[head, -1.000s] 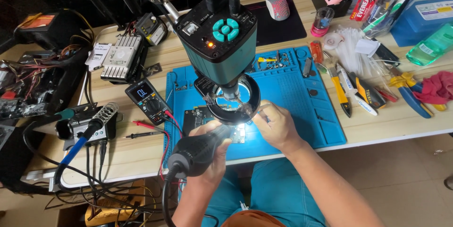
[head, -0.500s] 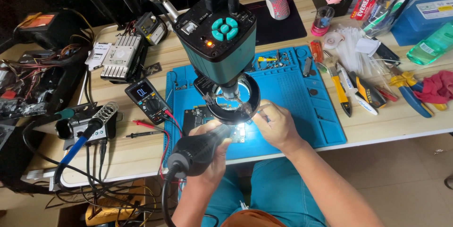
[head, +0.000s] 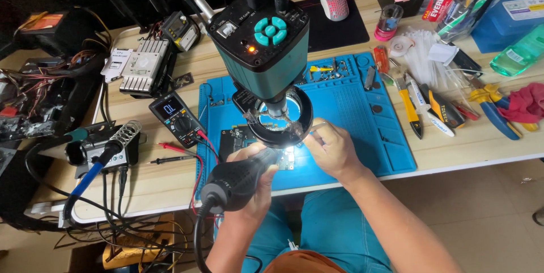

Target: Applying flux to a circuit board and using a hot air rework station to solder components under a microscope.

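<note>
My left hand (head: 258, 185) grips a black hot-air handle (head: 241, 178) with a cable, its nozzle pointed at a circuit board (head: 238, 137) lit under a ring light. My right hand (head: 331, 151) is closed on a thin tool whose tip reaches towards the lit spot; the tool is mostly hidden. A teal microscope camera (head: 266, 52) hangs above the board and hides part of it. The board lies on a blue work mat (head: 351, 114).
A multimeter (head: 175, 117) with red probes lies left of the mat. A soldering iron in its stand (head: 107, 148) sits farther left. Pliers, cutters and a red cloth (head: 527, 103) are on the right. A mouse on a black pad (head: 334, 3) sits at the back.
</note>
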